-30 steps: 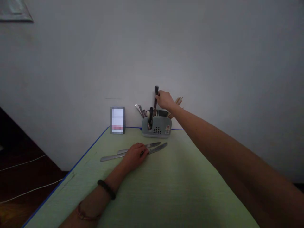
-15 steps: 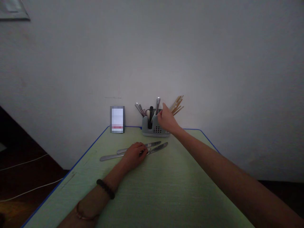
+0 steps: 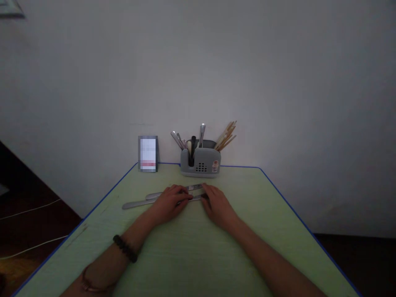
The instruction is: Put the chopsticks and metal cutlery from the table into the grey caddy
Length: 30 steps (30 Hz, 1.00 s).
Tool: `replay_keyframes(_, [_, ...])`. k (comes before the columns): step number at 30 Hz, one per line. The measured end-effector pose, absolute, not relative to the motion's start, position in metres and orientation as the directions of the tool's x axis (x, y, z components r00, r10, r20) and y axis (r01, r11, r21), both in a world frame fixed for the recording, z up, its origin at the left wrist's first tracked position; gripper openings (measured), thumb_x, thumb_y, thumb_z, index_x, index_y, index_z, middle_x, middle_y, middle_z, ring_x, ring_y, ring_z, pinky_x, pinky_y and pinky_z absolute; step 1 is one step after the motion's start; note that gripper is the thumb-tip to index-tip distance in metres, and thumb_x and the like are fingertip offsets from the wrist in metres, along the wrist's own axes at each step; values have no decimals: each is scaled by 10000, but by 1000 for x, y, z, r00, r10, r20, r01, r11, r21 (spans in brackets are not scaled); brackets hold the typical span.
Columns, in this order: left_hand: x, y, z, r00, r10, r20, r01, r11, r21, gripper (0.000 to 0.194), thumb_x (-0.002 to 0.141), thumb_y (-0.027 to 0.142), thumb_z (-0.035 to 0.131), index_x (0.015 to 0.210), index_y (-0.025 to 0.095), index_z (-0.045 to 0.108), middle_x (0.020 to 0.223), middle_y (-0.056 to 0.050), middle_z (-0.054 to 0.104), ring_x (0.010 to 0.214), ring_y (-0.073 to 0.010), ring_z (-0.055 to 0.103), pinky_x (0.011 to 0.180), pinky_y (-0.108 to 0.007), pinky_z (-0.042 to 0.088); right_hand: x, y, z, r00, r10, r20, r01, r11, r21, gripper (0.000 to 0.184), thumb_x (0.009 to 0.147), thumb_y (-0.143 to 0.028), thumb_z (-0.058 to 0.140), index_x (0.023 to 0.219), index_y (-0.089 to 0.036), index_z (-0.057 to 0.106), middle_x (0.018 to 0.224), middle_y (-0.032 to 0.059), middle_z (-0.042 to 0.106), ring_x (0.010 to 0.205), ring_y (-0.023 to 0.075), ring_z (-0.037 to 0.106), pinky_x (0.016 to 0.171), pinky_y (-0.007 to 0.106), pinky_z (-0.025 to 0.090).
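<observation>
Two metal table knives lie side by side on the green table, their handles to the left and blades to the right. My left hand (image 3: 171,202) rests across both, fingers curled down over the middle of the rear knife (image 3: 154,195) and the front knife (image 3: 137,204). At the blade ends, my right hand (image 3: 220,206) has its fingers bent and closed on the tips, which it hides. A short gap separates the two hands. Behind them a grey cutlery holder (image 3: 208,156) stands upright against the wall, holding spoons or forks, black and pale handles, and wooden chopsticks (image 3: 227,138).
A blurred device with a lit screen (image 3: 147,154) leans on the wall at the back left. The green table (image 3: 185,260) has a blue edge. White cables (image 3: 34,248) run over the dark floor at left.
My right hand has come down from the cutlery holder toward me and now touches the blade ends. The left hand stays over the knives. The view has shifted slightly.
</observation>
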<state>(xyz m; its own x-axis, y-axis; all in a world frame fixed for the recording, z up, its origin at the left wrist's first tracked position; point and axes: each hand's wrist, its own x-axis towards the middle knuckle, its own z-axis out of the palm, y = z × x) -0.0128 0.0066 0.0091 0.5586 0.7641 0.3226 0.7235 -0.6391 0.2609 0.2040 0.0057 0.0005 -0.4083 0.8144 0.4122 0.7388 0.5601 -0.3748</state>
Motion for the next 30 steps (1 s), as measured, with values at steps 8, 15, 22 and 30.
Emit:
replay_keyframes(8, [-2,1,6,543,771,332,737,-627,251,272,909,294,476,1140,219,598,1129,-90,597,1040,-227,515,915,-397,417,203,5,5,-386,848,364,796,506,-333,286,896,-301,494,1107,-127,577,1018,132,629,949,248,556,867,397,428])
replay_keyframes(15, [0,-1,13,531,778,336,766,-610,201,183,872,318,542,984,205,631,1027,-77,603,981,-229,519,870,-379,411,204,12,6,-401,856,325,760,509,-405,128,842,-309,593,843,-182,605,815,49,635,768,188,569,715,312,419])
replay_keyframes(22, [-25,4,30,574,794,201,776,-606,178,155,864,312,520,933,208,613,886,-44,605,843,-195,551,735,-296,428,217,20,5,-163,929,332,883,287,-370,176,858,-149,485,927,-212,635,983,89,636,923,250,564,801,403,391])
replay_keyframes(30, [-20,6,22,526,824,212,788,-566,242,166,880,278,485,946,197,615,927,-50,611,828,-184,585,744,-287,457,216,16,4,-410,808,423,749,564,-349,193,863,-271,556,1025,-201,637,1023,93,608,970,234,541,857,384,410])
